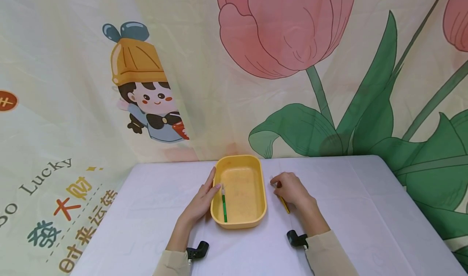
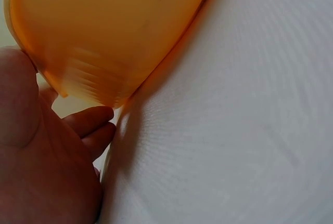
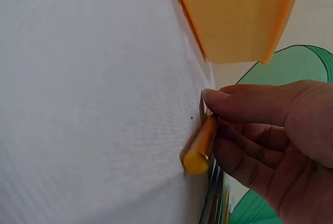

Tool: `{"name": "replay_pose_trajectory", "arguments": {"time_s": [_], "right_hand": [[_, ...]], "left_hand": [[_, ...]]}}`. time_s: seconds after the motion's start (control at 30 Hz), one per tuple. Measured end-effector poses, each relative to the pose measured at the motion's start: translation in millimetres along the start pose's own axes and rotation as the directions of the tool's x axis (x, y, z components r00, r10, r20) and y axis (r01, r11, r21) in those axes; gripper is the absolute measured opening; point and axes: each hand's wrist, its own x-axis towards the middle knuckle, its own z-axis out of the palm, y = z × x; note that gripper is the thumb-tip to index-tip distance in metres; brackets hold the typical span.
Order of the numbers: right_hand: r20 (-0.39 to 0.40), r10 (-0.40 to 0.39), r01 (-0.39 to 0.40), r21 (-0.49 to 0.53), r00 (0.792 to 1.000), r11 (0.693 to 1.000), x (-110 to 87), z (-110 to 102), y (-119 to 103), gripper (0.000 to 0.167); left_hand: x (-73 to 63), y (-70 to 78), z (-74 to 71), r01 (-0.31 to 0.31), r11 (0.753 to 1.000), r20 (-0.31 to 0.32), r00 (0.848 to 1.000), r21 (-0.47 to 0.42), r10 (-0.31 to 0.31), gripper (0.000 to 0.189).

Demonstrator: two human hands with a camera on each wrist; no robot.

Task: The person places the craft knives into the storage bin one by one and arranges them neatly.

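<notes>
A yellow plastic box with rounded corners sits on the white tablecloth, open side up. Inside it, along the left wall, lies a slim green pen-like stick with a pale pointed end. My left hand holds the box by its left side, thumb at the rim and fingers against the outer wall. To the right of the box, my right hand pinches a yellow pen-like stick between thumb and fingers. Its rounded end points toward me, close over the cloth; the fingers hide its other end.
The white-covered table stretches out on both sides of the box. Right behind its far edge hangs a printed cloth backdrop with tulips, a cartoon child and lettering. Black wrist cameras stick out inward from both sleeves.
</notes>
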Motion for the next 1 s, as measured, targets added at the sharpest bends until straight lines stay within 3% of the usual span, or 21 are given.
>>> {"name": "replay_pose_trajectory", "arguments": {"time_s": [0.23, 1.0], "right_hand": [[0.032, -0.058, 0.06, -0.069, 0.998, 0.996, 0.3, 0.2, 1.3, 0.03], [0.04, -0.04, 0.042, -0.037, 0.998, 0.998, -0.8, -0.4, 2.3, 0.03]], "left_hand": [[0.9, -0.5, 0.4, 0.015, 1.0, 0.0, 1.0, 0.004, -0.015, 0.065], [-0.2, 1.3, 0.3, 0.018, 1.0, 0.0, 1.0, 0.01, -0.018, 0.065]]}}
